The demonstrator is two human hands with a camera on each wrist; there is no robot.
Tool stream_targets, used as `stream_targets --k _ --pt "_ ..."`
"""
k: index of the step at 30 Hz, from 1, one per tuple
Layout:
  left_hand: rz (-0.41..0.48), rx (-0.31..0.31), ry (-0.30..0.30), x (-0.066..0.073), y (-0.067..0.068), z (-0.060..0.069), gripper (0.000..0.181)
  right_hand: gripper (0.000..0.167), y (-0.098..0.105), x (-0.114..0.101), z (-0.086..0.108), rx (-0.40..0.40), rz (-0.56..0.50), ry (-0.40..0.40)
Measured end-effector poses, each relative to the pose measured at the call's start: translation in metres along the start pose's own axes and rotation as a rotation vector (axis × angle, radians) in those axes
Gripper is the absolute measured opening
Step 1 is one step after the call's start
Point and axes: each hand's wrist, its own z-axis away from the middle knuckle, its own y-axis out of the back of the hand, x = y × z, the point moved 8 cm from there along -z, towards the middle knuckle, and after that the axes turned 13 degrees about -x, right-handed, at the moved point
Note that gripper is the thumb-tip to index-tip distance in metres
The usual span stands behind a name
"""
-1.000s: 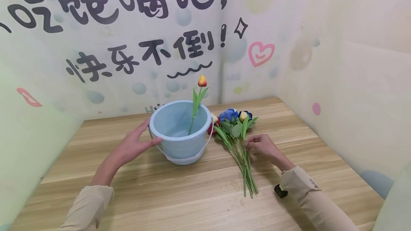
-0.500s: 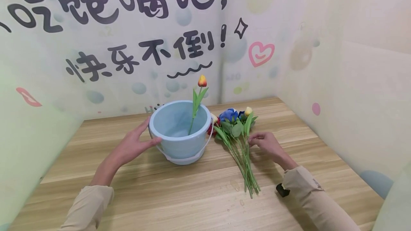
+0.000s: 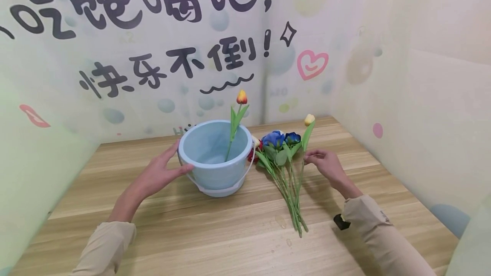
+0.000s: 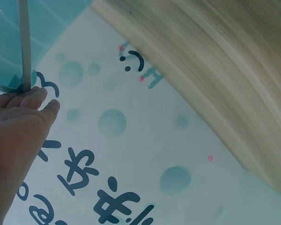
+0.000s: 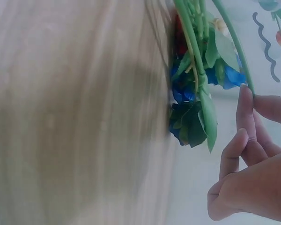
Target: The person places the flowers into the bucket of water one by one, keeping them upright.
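Note:
A light blue bucket [image 3: 220, 178] stands upright on the table with one orange-red tulip [image 3: 241, 97] leaning inside it. My left hand [image 3: 157, 176] touches the bucket's left side, thumb at the front rim and the fingers spread to the far side. In the left wrist view, these fingertips [image 4: 35, 98] meet the bucket. My right hand [image 3: 326, 166] pinches the stem of a pale yellow tulip [image 3: 309, 119], whose head is raised clear of the bunch. Beside it lie blue flowers [image 3: 273, 138] with green stems; a red bloom is partly hidden behind the bucket.
The wooden table [image 3: 184, 233] meets printed walls at the back and sides. A small black object [image 3: 341, 222] lies near the right sleeve. The bucket's white handle [image 3: 222, 191] hangs down in front. Wet-looking spots [image 3: 281, 221] mark the tabletop.
My right hand has moved right and slightly up, drawing the yellow tulip away from the blue flowers. The left hand and bucket stay in place.

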Motion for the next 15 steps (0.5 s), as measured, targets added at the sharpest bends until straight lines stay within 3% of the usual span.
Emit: stream_targets --k 15 --pt "0.013 0.003 -0.007 -0.001 -0.001 0.000 0.094 0.034 0.018 -0.010 0.001 0.064 -0.047 0.041"
